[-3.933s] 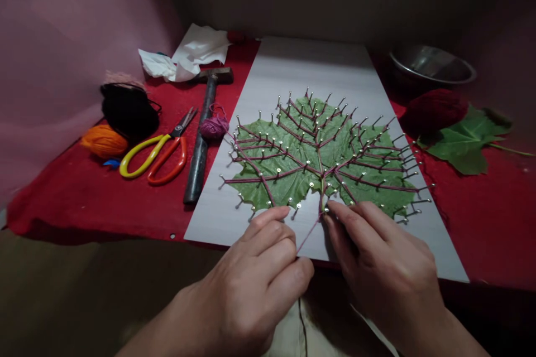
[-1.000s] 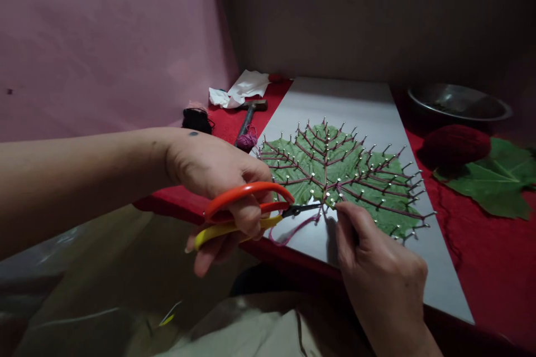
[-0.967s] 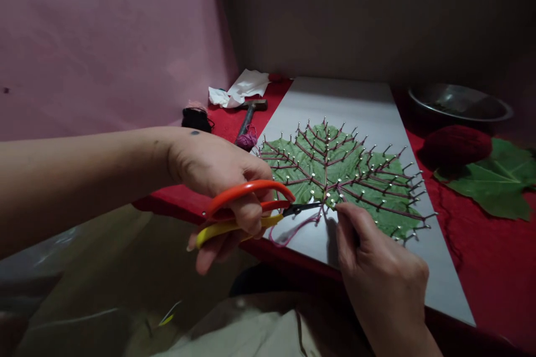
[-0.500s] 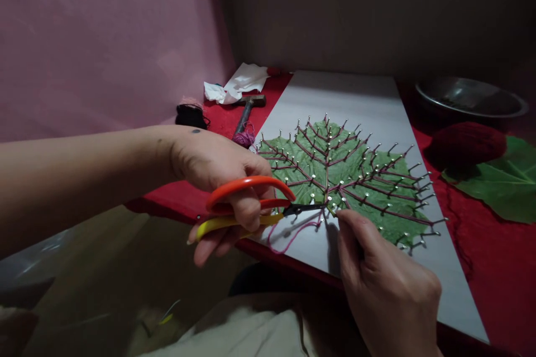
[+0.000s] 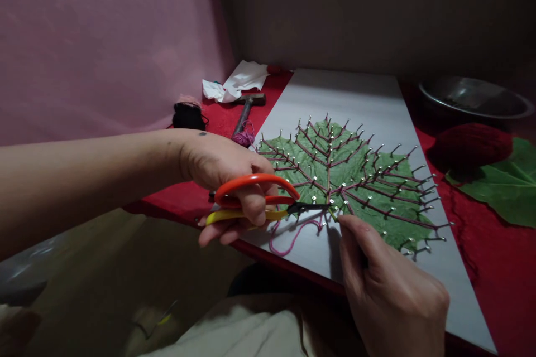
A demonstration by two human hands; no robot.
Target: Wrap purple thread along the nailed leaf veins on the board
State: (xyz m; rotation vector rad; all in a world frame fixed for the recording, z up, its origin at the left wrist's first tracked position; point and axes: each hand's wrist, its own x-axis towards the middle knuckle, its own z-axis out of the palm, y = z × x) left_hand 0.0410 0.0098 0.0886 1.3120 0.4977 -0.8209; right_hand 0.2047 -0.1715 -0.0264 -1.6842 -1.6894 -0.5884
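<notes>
Left hand (image 5: 234,189): orange-and-yellow-handled scissors (image 5: 255,189), blades at stem | right hand (image 5: 389,284): pinching green leaf stem (image 5: 333,214)

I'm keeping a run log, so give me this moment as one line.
left hand: holding scissors | right hand: pinching leaf stem | blades: at stem | leaf: on white board | yarn: strung on nails

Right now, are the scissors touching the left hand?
Touching. The head view shows the left hand holding the scissors, with a digit poking through their orange handle.
</notes>
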